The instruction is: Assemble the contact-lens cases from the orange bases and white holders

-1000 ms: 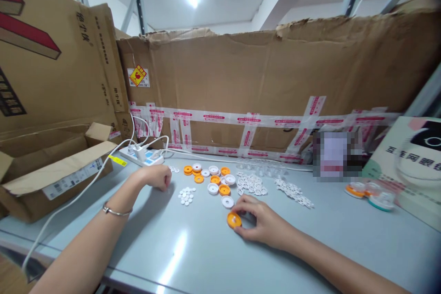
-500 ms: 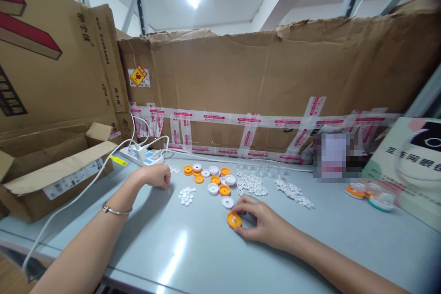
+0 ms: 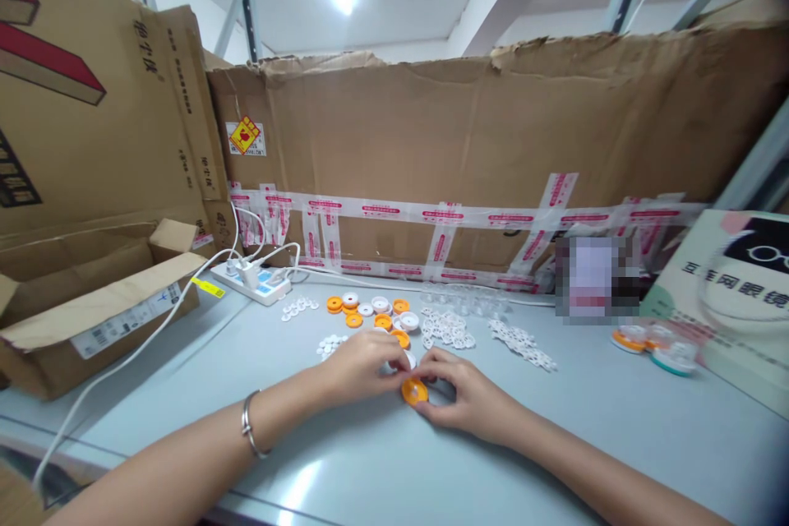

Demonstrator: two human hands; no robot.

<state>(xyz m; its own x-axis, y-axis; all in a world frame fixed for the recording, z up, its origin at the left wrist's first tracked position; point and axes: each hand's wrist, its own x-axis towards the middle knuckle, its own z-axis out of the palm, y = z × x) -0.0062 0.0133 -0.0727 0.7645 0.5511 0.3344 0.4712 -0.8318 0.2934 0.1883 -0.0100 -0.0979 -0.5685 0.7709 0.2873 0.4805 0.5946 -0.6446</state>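
Observation:
On the table in front of me, my right hand (image 3: 459, 394) grips an orange round cap (image 3: 414, 393) by its edge between thumb and fingers. My left hand (image 3: 373, 366), a bangle on its wrist, reaches to the cap's upper left rim with fingertips pinched; whatever they hold is too small or hidden to make out. Just behind the fingers a white ring-shaped cap (image 3: 411, 359) is partly covered. Several other orange caps (image 3: 383, 321) and white caps (image 3: 408, 322) lie loosely grouped farther back. Small white discs (image 3: 330, 344) lie beyond my left hand, partly hidden by it.
Small white pieces (image 3: 300, 309) lie near a power strip (image 3: 256, 283). White perforated parts (image 3: 447, 330), a second such pile (image 3: 523, 345) and clear plastic pieces (image 3: 468, 301) spread behind my right hand. Clear-topped round items (image 3: 675, 357) sit at right. An open cardboard box (image 3: 123, 296) stands left.
My left hand has come from the small white pieces near the power strip rightward to the orange cap. My right hand still holds the cap in nearly the same place.

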